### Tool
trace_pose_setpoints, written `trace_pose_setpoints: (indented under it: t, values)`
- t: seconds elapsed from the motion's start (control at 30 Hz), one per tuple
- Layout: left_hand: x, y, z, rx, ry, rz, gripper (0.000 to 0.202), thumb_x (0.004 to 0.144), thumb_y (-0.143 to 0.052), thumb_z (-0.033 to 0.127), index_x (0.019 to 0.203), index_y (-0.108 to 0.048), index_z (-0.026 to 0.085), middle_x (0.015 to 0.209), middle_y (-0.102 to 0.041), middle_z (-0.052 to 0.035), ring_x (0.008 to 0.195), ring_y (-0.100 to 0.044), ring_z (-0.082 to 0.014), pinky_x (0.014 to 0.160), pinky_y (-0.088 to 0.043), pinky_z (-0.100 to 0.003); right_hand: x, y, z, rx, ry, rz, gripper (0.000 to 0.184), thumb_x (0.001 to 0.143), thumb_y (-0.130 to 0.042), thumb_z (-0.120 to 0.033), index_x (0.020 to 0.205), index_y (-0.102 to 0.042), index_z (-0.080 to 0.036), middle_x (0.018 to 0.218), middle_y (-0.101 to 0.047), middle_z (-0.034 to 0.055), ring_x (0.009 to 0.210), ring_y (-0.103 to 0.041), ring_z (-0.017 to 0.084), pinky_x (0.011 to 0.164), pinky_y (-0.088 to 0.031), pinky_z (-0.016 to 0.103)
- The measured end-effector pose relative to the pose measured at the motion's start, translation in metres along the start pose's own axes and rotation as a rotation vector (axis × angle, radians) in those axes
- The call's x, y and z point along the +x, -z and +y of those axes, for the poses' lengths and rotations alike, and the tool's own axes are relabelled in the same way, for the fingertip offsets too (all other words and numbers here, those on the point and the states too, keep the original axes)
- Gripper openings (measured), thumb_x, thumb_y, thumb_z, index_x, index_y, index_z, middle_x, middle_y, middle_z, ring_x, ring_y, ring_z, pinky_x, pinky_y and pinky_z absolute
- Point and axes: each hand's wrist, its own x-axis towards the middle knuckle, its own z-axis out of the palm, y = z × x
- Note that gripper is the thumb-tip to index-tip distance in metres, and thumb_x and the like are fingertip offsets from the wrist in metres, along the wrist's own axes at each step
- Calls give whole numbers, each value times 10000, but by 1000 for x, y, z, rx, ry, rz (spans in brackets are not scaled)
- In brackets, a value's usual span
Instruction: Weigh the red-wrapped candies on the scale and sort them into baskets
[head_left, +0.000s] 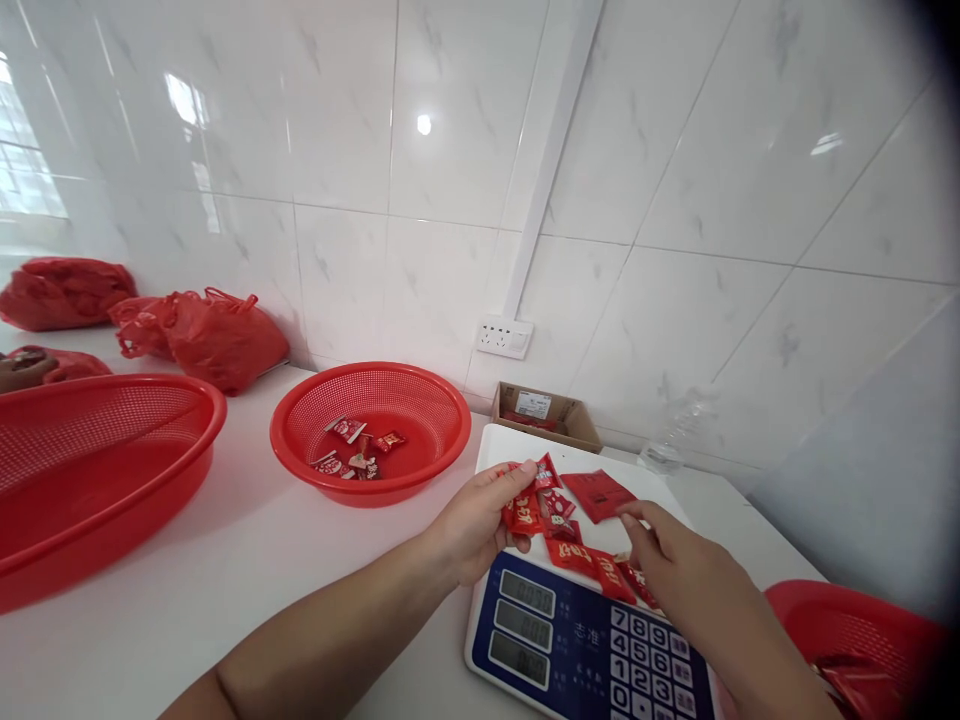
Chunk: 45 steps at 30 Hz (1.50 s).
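**2 hands over red candy packets on a weighing scale**

2 bare hands, both mine, work above the white pan of an electronic scale (499, 445). My left hand (480, 520) is clamped on a small bunch of red packets (525, 512), thumb on top and fingers curled beneath, held just over the pan's near left part. My right hand (671, 560) lies on the pan's near right part, fingers bent together and touching loose packets there; whether it pinches 1 of them I cannot tell. Between the hands several more red sachets (574, 552) lie scattered on the pan, and 1 larger flat red packet (598, 494) rests toward the far side.

The scale's blue front panel (577, 640) carries 3 display windows and a numeric keypad. To the left on the white counter (247, 560) stands a round red mesh basket (420, 395) holding a few wrapped candies (352, 450). A larger red basket (112, 480) sits at the far left, with red plastic bags (210, 335) behind it. A small cardboard box (562, 415) stands against the tiled wall beyond the scale.
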Motion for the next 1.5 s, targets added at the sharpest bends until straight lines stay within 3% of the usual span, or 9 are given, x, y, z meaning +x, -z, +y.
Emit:
trace_pose_setpoints:
  t: [0.13, 0.33, 0.53, 0.73, 0.9, 1.03, 1.27, 1.37, 1.5]
  values:
    - [1, 1, -2, 6, -2, -11, 465, 603, -767, 545, 762, -600, 140, 627, -599, 6, 485, -503, -72, 396, -365, -173, -1, -4, -2, -38, 68, -62, 397, 898, -250, -415, 894, -627, -293, 791, -726, 50, 759, -666, 266, 650, -457, 350]
    - [1, 1, -1, 3, -4, -13, 445, 629, -757, 529, 776, -597, 140, 630, -601, 6, 491, -515, -74, 407, -375, -174, 3, -4, -11, -37, 25, -82, 487, 919, -194, -364, 1271, -515, -263, 1161, -673, 87, 1023, -629, 275, 809, -458, 374]
    - [1, 1, 0, -3, -2, -7, 479, 588, -775, 550, 758, -596, 140, 616, -600, 7, 487, -512, -71, 396, -364, -164, 3, 3, -2, -135, -50, -36, 496, 923, -193, -368, 1299, -506, -281, 1143, -681, 91, 1014, -644, 297, 757, -490, 396]
    - [2, 2, -1, -8, -2, -9, 474, 584, -778, 545, 754, -599, 140, 598, -595, 10, 475, -506, -72, 392, -368, -167, 11, -14, 1, -53, 57, 22, 492, 910, -225, -280, 1281, -537, -200, 1156, -680, 105, 1022, -647, 270, 844, -486, 384]
    - [1, 1, -1, -10, -7, -9, 401, 669, -739, 501, 755, -601, 135, 603, -597, 3, 476, -516, -73, 395, -361, -164, 6, -17, -9, 146, 121, 58, 453, 889, -315, -360, 1251, -556, -234, 1226, -644, 65, 1092, -611, 250, 911, -473, 377]
    - [1, 1, -1, -16, -9, -13, 389, 684, -732, 490, 770, -606, 133, 617, -611, -2, 486, -531, -78, 398, -367, -165, 4, -21, -15, 275, 244, 8, 498, 865, -376, -450, 1272, -532, -209, 1296, -587, 76, 1183, -541, 256, 979, -435, 397]
    - [2, 2, -1, -20, -21, -12, 405, 662, -744, 500, 763, -595, 138, 611, -606, 6, 479, -523, -76, 390, -355, -166, 11, -32, -1, 175, 355, 26, 538, 860, -440, -444, 1338, -481, -201, 1434, -432, 106, 1334, -369, 278, 1074, -330, 469]
    - [2, 2, -1, -17, -14, -13, 399, 674, -735, 498, 774, -596, 138, 617, -608, 3, 482, -525, -78, 394, -356, -168, 10, -33, 4, 148, 322, 7, 588, 819, -537, -427, 1362, -460, -218, 1446, -423, 110, 1347, -354, 287, 1077, -326, 479]
    - [2, 3, -1, -8, -21, -29, 404, 677, -730, 505, 779, -603, 136, 617, -605, 3, 479, -519, -76, 400, -358, -173, 3, -34, -4, 171, 313, -59, 609, 819, -543, -436, 1381, -439, -226, 1485, -372, 103, 1367, -325, 270, 1084, -326, 459]
